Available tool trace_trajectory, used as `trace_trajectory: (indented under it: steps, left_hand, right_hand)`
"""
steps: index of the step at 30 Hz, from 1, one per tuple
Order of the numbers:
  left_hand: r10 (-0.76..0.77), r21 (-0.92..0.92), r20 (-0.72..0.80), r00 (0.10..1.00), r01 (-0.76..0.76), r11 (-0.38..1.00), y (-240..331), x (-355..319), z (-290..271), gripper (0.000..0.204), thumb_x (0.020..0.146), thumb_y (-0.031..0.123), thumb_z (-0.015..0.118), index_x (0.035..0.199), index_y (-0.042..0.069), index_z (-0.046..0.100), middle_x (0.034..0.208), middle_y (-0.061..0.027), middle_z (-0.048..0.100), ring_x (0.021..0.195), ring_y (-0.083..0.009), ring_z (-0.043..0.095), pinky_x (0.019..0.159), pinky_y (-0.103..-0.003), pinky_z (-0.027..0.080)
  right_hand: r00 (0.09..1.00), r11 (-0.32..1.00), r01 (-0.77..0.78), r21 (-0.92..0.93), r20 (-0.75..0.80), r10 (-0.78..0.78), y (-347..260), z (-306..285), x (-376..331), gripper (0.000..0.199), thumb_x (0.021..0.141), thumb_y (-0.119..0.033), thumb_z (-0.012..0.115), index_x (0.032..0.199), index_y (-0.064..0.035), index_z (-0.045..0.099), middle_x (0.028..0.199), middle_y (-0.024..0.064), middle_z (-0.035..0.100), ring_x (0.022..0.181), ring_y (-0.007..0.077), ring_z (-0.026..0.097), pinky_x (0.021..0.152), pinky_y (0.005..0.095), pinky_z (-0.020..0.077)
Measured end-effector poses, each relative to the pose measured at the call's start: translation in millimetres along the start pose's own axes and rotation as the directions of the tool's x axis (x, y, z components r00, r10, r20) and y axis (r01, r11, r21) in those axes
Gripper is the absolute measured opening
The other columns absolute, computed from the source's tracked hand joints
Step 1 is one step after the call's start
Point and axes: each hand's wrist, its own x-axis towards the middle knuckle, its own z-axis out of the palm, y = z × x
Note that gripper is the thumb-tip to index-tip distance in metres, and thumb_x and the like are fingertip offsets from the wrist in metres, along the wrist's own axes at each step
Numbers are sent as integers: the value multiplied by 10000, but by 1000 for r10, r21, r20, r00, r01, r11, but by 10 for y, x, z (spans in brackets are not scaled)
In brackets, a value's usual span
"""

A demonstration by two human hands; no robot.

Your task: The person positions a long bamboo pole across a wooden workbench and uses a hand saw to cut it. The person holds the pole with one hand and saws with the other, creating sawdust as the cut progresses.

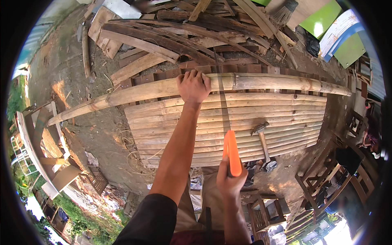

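Left hand (193,86) grips bamboo pole (261,82); right hand (230,179) holds orange-handled saw (231,153).

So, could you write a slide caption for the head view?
Left hand steadies a bamboo pole; right hand saws it with an orange-handled saw.

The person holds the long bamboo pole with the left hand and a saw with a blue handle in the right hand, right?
Not quite: the head view shows the saw's handle is orange, not blue. The left hand does press on the long pale bamboo pole, and the right hand grips the thin-bladed saw.
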Motion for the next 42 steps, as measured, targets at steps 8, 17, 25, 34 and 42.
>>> trace_trajectory:
  steps: [8, 17, 25, 34, 42]
  left_hand:
    - [-12, 25, 46, 999, 11, 1000, 42, -3, -2, 284, 898, 214, 508, 709, 91, 681, 782, -59, 686, 795, -239, 658, 818, -416, 426]
    - [-15, -6, 25, 1000, 15, 1000, 62, 47, 8, 286, 892, 215, 520, 694, 86, 681, 768, -64, 691, 780, -244, 664, 811, -422, 447]
    - [-26, -21, -36, 999, 25, 999, -17, 42, 65, 294, 865, 224, 532, 644, 92, 673, 757, -72, 701, 743, -262, 664, 819, -411, 465]
    - [-9, -33, -31, 999, 8, 999, 6, -9, -7, 274, 870, 197, 533, 663, 83, 671, 731, -79, 688, 735, -264, 667, 806, -407, 475]
    - [-32, -48, -5, 999, 31, 998, 35, 31, 41, 272, 876, 186, 530, 664, 87, 669, 737, -73, 690, 729, -260, 658, 798, -413, 473]
  right_hand:
    - [999, 997, -35, 64, 40, 33, -76, 434, 893, 217, 965, -98, 636, 800, 42, 620, 568, 13, 526, 550, 55, 451, 473, 283, 361]
    - [994, 995, -79, 61, 80, 74, -92, 315, 918, 171, 928, -93, 619, 819, 38, 602, 575, 100, 562, 533, 106, 491, 498, 334, 432]
    - [999, 998, 38, 40, -6, -38, 6, -129, -23, 174, 910, -88, 655, 803, 38, 602, 585, 126, 596, 514, 132, 584, 495, 322, 464]
    - [998, 999, 34, 18, 45, -35, 129, -88, -98, 147, 906, -94, 671, 862, 41, 634, 628, 94, 620, 537, 117, 571, 509, 306, 477]
    - [996, 988, 89, 129, -12, -89, -51, 682, 1276, 323, 960, -154, 645, 723, 37, 536, 561, -9, 499, 512, 84, 426, 478, 323, 372]
